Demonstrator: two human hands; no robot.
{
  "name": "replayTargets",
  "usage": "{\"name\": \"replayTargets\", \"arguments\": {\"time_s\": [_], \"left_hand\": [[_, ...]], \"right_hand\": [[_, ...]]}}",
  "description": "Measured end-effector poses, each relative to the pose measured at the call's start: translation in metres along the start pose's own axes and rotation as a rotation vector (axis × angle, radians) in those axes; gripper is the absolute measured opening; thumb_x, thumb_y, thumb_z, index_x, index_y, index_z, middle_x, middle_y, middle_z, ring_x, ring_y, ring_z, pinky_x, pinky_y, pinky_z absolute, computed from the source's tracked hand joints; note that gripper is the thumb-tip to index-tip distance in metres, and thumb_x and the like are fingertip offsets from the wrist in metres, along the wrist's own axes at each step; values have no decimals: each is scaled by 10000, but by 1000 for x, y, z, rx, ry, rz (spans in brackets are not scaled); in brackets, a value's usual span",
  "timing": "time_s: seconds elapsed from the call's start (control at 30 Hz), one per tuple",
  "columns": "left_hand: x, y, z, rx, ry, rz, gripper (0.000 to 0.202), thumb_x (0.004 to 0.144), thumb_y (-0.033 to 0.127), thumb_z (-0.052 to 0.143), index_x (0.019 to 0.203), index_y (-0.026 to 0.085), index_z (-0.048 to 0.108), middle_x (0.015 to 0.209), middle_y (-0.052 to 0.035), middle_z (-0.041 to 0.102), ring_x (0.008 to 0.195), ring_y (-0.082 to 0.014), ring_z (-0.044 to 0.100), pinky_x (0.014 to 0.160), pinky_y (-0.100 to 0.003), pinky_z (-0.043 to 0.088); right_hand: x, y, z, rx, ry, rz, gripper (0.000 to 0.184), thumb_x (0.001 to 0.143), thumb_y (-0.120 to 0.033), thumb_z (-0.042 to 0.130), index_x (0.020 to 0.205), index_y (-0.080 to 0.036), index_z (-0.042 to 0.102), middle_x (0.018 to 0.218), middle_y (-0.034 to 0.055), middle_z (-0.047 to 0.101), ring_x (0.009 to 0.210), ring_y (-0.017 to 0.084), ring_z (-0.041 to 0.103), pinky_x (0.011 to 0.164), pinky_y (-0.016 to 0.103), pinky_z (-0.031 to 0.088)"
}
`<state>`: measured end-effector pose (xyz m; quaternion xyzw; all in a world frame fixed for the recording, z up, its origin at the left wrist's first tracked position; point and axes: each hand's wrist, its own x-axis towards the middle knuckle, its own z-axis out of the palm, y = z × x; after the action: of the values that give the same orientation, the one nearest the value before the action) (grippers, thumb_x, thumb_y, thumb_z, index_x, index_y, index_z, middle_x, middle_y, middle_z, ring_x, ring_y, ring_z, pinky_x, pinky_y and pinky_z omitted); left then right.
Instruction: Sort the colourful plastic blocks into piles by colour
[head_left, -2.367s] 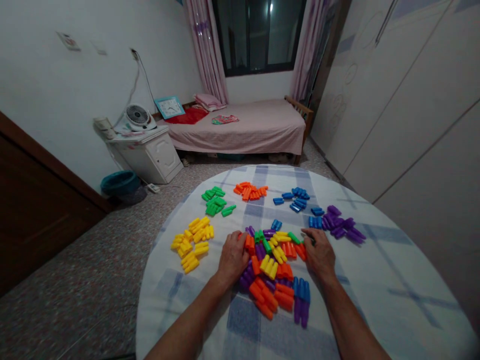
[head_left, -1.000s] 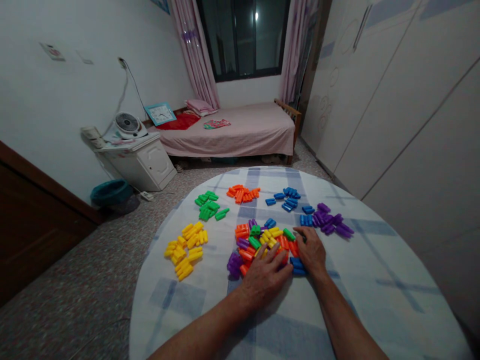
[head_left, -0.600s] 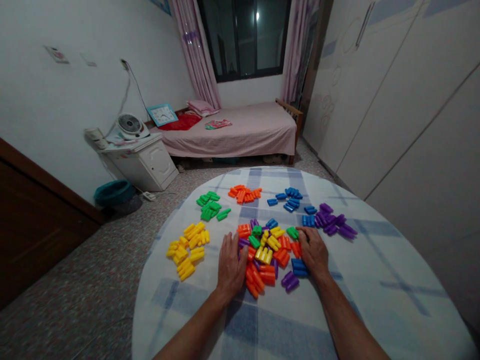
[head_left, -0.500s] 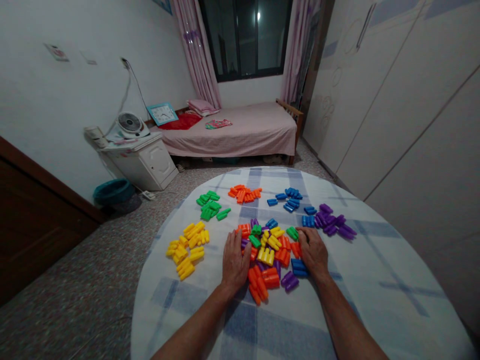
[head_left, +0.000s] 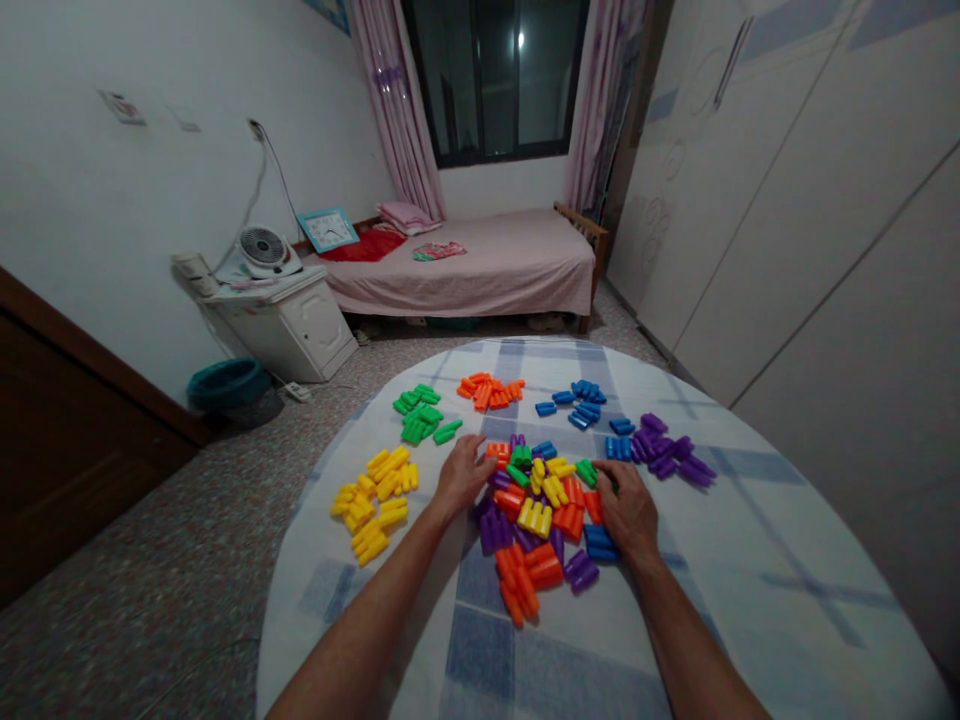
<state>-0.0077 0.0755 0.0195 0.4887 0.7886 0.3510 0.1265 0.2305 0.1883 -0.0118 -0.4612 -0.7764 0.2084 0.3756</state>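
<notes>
**L hand** [head_left: 463, 472]: open, fingers spread, palm down, at left edge of heap; nothing held.

**R hand** [head_left: 628, 512]: narrower, fingers curled down on pcs at right edge of heap; can't tell if it holds any.

**Mixed heap** [head_left: 537, 518]: chunky plastic pcs, orange, yellow, purple, green & blue, jumbled on counter between hands; touching R hand, just R of L hand.

**Counter** [head_left: 757, 600]: round, w/ checked cloth, under hands & all pcs.

**One-colour piles:**
- yellow pile [head_left: 373, 497]: L of L hand, near
- green pile [head_left: 418, 418]: ahead & L of L hand
- orange pile [head_left: 487, 392]: ahead of L hand, beyond heap
- blue pile [head_left: 574, 402]: ahead of R hand
- purple pile [head_left: 664, 445]: ahead & R of R hand, w/ a few blue pcs just beside it

**Done so far:** 5 piles stand apart, each 1 colour.

**Left:** heap still mixed, approx a third of all pcs by eye, all 5 colours in it.

**Far ahead of hands:** bed [head_left: 465, 270], fan [head_left: 263, 247] on bedside cabinet [head_left: 300, 340].
</notes>
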Motion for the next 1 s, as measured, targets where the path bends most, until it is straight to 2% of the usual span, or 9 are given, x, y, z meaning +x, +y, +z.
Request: {"name": "replayTargets", "arguments": {"time_s": [0.13,0.27,0.37,0.5,0.6,0.77,0.93,1.0], "left_hand": [[24,6,-4,163,-222,55,534,725,300,606,1235,144,580,1156,-105,614,1066,-246,571,943,-348,440],[36,15,0,243,-331,47,613,646,392,681,1215,177,603,1097,-85,611,986,-260,584,863,-330,458],[37,16,3,248,-346,24,513,620,416,687,1064,159,662,990,-59,609,860,-221,585,753,-295,465],[31,12,1,248,-304,4,353,632,287,648,946,125,641,878,-35,595,775,-170,552,673,-261,444],[26,6,-3,158,-279,26,357,651,229,633,997,144,619,911,-27,593,773,-148,549,678,-250,453],[27,-1,-3,40,-341,133,587,631,230,706,1201,189,575,1016,-41,581,870,-166,562,792,-278,468],[28,-1,-1,62,-396,51,306,658,305,672,918,145,659,817,-10,583,777,-163,549,706,-267,462],[27,0,-3,48,-404,45,333,647,319,676,925,139,648,840,-13,586,779,-164,552,695,-266,462]], "right_hand": [[0,0,0,-3,-6,-1,297,835,-297,392,957,-198,644,1001,73,617,931,206,564,857,349,427],[0,0,-1,-10,-11,4,300,836,-294,384,956,-195,641,1004,75,614,933,206,563,855,350,429],[0,0,0,-8,-10,1,296,832,-291,388,957,-195,639,1003,77,616,936,210,563,860,358,428],[0,1,1,1,-4,-5,295,831,-283,388,954,-192,640,996,78,619,943,211,564,873,356,429],[0,2,2,-9,-2,1,291,826,-273,392,960,-200,640,1001,72,620,955,211,564,878,358,429],[-1,1,1,-9,3,0,285,822,-266,394,950,-200,640,997,70,625,937,210,569,869,358,436],[-1,-2,-1,-3,3,2,288,820,-266,395,949,-191,640,996,74,624,940,211,570,876,358,433],[-1,-2,-1,-4,-2,13,290,821,-267,394,954,-192,640,1007,72,623,942,209,571,873,355,433]]}}
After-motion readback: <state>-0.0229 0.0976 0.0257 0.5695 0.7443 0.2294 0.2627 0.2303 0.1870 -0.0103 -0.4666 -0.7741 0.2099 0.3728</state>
